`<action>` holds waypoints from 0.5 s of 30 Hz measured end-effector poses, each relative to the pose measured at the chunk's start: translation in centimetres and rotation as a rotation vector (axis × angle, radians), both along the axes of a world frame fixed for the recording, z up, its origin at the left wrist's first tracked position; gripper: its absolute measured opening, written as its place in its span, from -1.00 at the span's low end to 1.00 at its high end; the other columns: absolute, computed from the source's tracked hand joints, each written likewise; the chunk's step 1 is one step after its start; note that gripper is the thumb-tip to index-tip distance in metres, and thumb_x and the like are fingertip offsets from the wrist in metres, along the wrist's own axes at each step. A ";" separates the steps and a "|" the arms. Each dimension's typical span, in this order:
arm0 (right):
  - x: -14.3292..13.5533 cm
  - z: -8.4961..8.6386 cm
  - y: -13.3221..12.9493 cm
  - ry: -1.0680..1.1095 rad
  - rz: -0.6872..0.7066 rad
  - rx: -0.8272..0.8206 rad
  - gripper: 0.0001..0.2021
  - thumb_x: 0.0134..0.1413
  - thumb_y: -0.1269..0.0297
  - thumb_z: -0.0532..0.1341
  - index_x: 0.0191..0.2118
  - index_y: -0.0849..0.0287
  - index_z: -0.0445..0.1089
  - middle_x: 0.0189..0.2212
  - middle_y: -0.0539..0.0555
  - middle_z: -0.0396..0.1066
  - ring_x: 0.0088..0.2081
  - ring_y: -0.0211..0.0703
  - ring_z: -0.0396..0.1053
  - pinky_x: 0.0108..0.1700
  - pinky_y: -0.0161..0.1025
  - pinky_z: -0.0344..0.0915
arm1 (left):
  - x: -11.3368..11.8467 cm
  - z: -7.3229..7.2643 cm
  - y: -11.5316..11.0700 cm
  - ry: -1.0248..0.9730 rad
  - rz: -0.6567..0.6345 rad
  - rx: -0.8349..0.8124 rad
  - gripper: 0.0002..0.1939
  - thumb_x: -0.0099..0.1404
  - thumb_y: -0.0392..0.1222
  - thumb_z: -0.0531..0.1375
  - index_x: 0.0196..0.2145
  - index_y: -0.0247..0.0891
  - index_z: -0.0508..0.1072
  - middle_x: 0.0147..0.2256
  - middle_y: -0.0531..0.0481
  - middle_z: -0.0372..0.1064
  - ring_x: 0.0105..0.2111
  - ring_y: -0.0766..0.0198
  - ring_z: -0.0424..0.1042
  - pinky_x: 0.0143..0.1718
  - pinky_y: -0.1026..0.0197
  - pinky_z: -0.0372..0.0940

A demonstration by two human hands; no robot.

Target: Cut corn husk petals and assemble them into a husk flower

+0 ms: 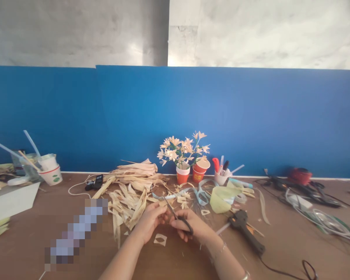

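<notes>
My right hand [194, 224] is closed round the dark handles of a pair of scissors [171, 207], whose blades point up and to the left. Beside it my left hand [149, 222] pinches a small pale piece of dried husk [162, 203] close to the blades; the fingers partly hide it. A cut square of husk with a hole [160, 239] lies on the table just below my hands. Loose strips of dried husk [128, 204] are heaped to the left. Small cut flower shapes [183, 201] lie just beyond the scissors.
Husk flowers [175, 149] stand in a red paper cup [182, 177] by the blue partition [251, 116]. A glue gun [246, 229] with a trailing cord lies right. Pens stand in a white cup [221, 178]. Cables [328, 219] fill the far right; another paper cup [51, 175] is left.
</notes>
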State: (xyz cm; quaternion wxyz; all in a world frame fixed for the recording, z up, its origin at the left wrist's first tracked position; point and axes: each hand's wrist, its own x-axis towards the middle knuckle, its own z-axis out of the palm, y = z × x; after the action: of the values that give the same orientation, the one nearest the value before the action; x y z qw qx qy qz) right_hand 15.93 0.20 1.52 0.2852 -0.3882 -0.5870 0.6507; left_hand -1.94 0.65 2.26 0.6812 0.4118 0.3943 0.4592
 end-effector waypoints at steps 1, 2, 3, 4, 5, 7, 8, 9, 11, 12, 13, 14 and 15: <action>0.1 0.1 0.0 0.002 -0.002 -0.003 -0.63 -0.13 0.01 0.33 -0.37 0.26 0.40 -0.76 -0.11 0.31 -0.76 -0.42 0.16 -0.75 -0.48 -0.11 | -0.2 0.1 0.1 0.034 -0.010 0.008 -0.76 -0.04 -0.13 0.30 -0.44 -0.32 0.41 -0.45 0.01 0.45 -0.55 0.41 0.32 -0.57 0.37 0.08; 0.1 0.2 0.0 0.001 -0.006 -0.007 -0.63 -0.13 0.01 0.33 -0.36 0.26 0.40 -0.76 -0.10 0.32 -0.76 -0.42 0.17 -0.75 -0.48 -0.10 | -0.4 0.1 0.2 0.080 -0.012 0.019 -0.76 -0.04 -0.11 0.29 -0.46 -0.31 0.39 -0.42 -0.01 0.46 -0.57 0.42 0.31 -0.62 0.38 0.04; 0.2 0.3 0.0 -0.004 -0.011 -0.008 -0.63 -0.13 0.02 0.32 -0.36 0.27 0.40 -0.75 -0.10 0.33 -0.76 -0.42 0.17 -0.75 -0.48 -0.09 | -0.7 0.1 0.4 0.134 0.000 0.036 -0.75 -0.04 -0.08 0.29 -0.49 -0.30 0.37 -0.41 -0.02 0.46 -0.60 0.43 0.30 -0.66 0.38 -0.02; 0.4 0.4 0.0 -0.010 -0.017 -0.008 -0.63 -0.12 0.02 0.32 -0.35 0.27 0.39 -0.75 -0.09 0.34 -0.76 -0.41 0.18 -0.75 -0.48 -0.08 | -0.9 0.1 0.6 0.190 0.034 0.057 -0.75 -0.04 -0.06 0.28 -0.52 -0.29 0.36 -0.42 -0.02 0.46 -0.64 0.44 0.26 -0.70 0.38 -0.07; 0.5 0.5 0.0 -0.014 -0.023 -0.008 -0.63 -0.11 0.02 0.32 -0.34 0.27 0.39 -0.74 -0.08 0.35 -0.76 -0.41 0.20 -0.75 -0.48 -0.08 | -1.1 -0.1 0.9 0.244 0.086 0.080 -0.74 -0.03 -0.04 0.27 -0.53 -0.29 0.36 -0.45 -0.01 0.44 -0.68 0.46 0.22 -0.72 0.37 -0.10; 1.0 0.6 0.1 -0.017 -0.027 -0.014 -0.62 -0.09 0.01 0.30 -0.32 0.27 0.39 -0.72 -0.07 0.38 -0.75 -0.40 0.22 -0.75 -0.48 -0.08 | -1.5 -0.5 1.5 0.338 0.210 0.111 -0.74 0.00 -0.01 0.24 -0.52 -0.28 0.37 -0.57 0.06 0.36 -0.74 0.47 0.12 -0.73 0.36 -0.13; 1.3 0.7 0.1 -0.016 -0.019 -0.024 -0.62 -0.08 0.00 0.29 -0.31 0.27 0.39 -0.72 -0.07 0.38 -0.75 -0.39 0.23 -0.75 -0.48 -0.09 | -1.7 -0.7 1.8 0.384 0.257 0.123 -0.74 0.02 -0.01 0.23 -0.52 -0.27 0.38 -0.62 0.09 0.32 -0.76 0.46 0.09 -0.72 0.35 -0.12; 1.6 0.8 0.1 -0.021 -0.001 -0.041 -0.62 -0.08 0.00 0.29 -0.31 0.27 0.39 -0.72 -0.06 0.39 -0.75 -0.39 0.24 -0.76 -0.48 -0.11 | -1.7 -1.0 2.0 0.426 0.292 0.146 -0.76 0.03 -0.02 0.22 -0.51 -0.27 0.39 -0.63 0.10 0.31 -0.76 0.44 0.11 -0.71 0.34 -0.09; 2.4 1.0 0.2 -0.057 0.066 -0.100 -0.62 -0.11 0.01 0.30 -0.33 0.29 0.41 -0.73 -0.06 0.39 -0.76 -0.39 0.23 -0.78 -0.47 -0.14 | -1.7 -1.5 2.2 0.526 0.306 0.221 -0.81 0.06 -0.08 0.22 -0.51 -0.26 0.39 -0.60 0.08 0.33 -0.74 0.41 0.19 -0.66 0.32 0.03; 2.9 1.1 0.2 -0.087 0.107 -0.136 -0.62 -0.13 0.01 0.31 -0.34 0.30 0.41 -0.73 -0.05 0.39 -0.76 -0.39 0.24 -0.79 -0.46 -0.16 | -1.5 -1.8 2.1 0.597 0.290 0.260 -0.84 0.08 -0.11 0.20 -0.50 -0.26 0.39 -0.58 0.07 0.36 -0.73 0.38 0.23 -0.62 0.30 0.08; 3.3 1.3 0.2 -0.117 0.146 -0.170 -0.62 -0.14 0.01 0.31 -0.36 0.30 0.42 -0.72 -0.04 0.40 -0.76 -0.39 0.24 -0.79 -0.46 -0.18 | -1.4 -1.9 2.0 0.683 0.265 0.296 -0.87 0.11 -0.14 0.19 -0.49 -0.25 0.40 -0.56 0.06 0.38 -0.71 0.35 0.27 -0.58 0.28 0.12; 3.7 1.5 0.2 -0.142 0.179 -0.194 -0.61 -0.14 0.01 0.31 -0.36 0.30 0.42 -0.71 -0.03 0.41 -0.76 -0.39 0.26 -0.80 -0.46 -0.18 | -1.2 -2.1 1.9 0.778 0.238 0.334 -0.89 0.13 -0.17 0.16 -0.47 -0.24 0.41 -0.53 0.04 0.41 -0.67 0.32 0.33 -0.54 0.27 0.16; 4.1 1.7 0.2 -0.158 0.203 -0.205 -0.60 -0.14 0.00 0.31 -0.36 0.31 0.42 -0.69 -0.02 0.42 -0.75 -0.38 0.27 -0.80 -0.46 -0.19 | -1.0 -2.1 1.6 0.871 0.210 0.378 -0.91 0.15 -0.20 0.15 -0.45 -0.23 0.42 -0.49 0.02 0.45 -0.59 0.27 0.39 -0.47 0.25 0.20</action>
State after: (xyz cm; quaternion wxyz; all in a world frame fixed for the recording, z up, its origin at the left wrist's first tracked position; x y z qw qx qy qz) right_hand 20.03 0.41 3.19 0.1298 -0.4041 -0.5744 0.6999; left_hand -2.93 2.29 0.12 0.3160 0.6401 0.5919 0.3741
